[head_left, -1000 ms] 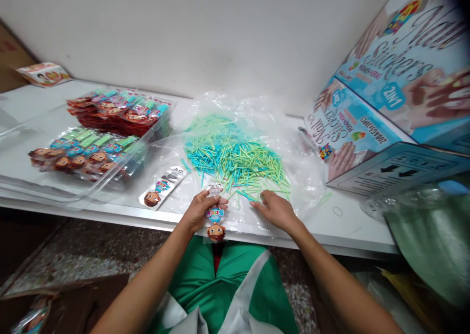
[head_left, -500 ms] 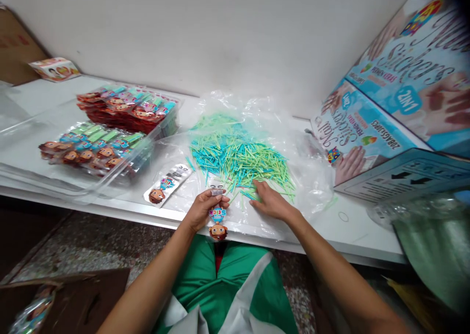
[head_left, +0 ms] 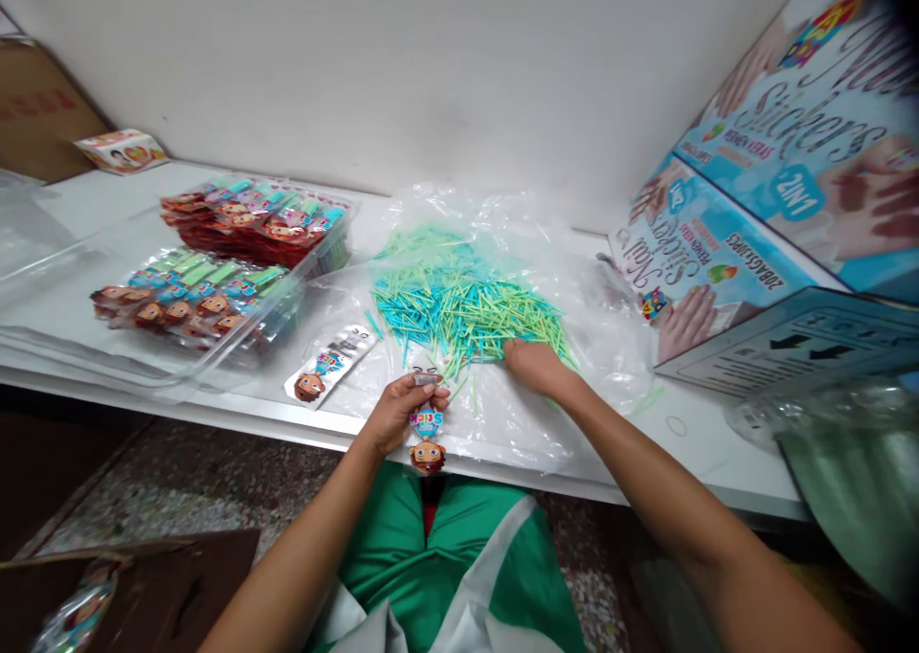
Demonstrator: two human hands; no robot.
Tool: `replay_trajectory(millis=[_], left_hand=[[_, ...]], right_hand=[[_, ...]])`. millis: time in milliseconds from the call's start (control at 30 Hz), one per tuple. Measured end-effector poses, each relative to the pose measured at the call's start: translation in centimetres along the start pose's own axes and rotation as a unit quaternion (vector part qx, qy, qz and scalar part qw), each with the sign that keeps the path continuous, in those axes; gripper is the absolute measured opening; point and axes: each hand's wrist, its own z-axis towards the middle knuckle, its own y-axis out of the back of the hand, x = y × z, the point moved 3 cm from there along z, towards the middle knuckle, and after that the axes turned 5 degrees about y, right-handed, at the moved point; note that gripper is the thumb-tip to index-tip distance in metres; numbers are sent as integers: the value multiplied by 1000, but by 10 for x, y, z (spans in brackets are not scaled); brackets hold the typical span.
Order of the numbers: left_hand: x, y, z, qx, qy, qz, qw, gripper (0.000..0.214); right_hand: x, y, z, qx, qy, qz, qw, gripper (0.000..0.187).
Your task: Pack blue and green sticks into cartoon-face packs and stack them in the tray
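My left hand (head_left: 399,409) pinches a small printed packet (head_left: 427,452) with a cartoon face and the word "Stick", held upside down near the table's front edge. Thin green and blue candy sticks (head_left: 466,313) lie heaped on a clear plastic sheet (head_left: 610,366). At the heap's front right, my right hand (head_left: 535,364) has its fingers curled down among the sticks; its fingertips are hidden, so what they grip is not clear. To the left of my left hand, another packet (head_left: 330,366) lies flat on the table.
A clear plastic tray (head_left: 215,351) on the left holds stacked filled packets (head_left: 193,294). Large blue "Nail Stickers" boxes (head_left: 718,251) stand on the right. A small box (head_left: 122,150) and a cardboard carton (head_left: 43,112) are at the back left. Below is an open carton (head_left: 193,576).
My right hand has moved slightly up and right into the sticks, its fingers curling from spread to closed. My left hand keeps the packet in about the same place.
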Motion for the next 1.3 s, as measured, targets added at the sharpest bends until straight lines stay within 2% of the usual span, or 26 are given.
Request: replay_trajectory(millis=[233, 467, 533, 600, 700, 767, 833, 967, 1100, 1300], left_hand=[[0, 0, 1, -4, -2, 2, 1000, 31], [-2, -3, -1, -11, 1, 5, 1000, 32], [-2, -3, -1, -13, 3, 4, 1000, 32], [-2, -4, -1, -12, 5, 1, 1000, 31], [-1, -3, -1, -9, 1, 3, 1000, 31], [0, -2, 0, -6, -3, 5, 1000, 31], [0, -2, 0, -2, -5, 3, 1000, 31], [1, -1, 0, 1, -5, 2, 1000, 32], [0, -2, -1, -6, -7, 9, 1000, 33], [-2, -3, -1, -2, -9, 11, 1000, 33]], right_hand=[[-20, 3, -26, -36, -27, 53, 998, 33], [-19, 4, -31, -58, -26, 100, 993, 25], [-18, 6, -33, -88, -17, 145, 985, 22], [-14, 7, -37, -160, -1, 245, 956, 21], [-3, 2, -44, -279, 22, 413, 867, 24], [8, -8, -45, -311, 28, 470, 826, 23], [17, -19, -45, -317, 28, 493, 809, 23], [25, -34, -46, -313, 37, 506, 803, 21], [26, -43, -46, -292, 33, 508, 810, 20], [33, -45, -49, -259, 26, 450, 854, 21]])
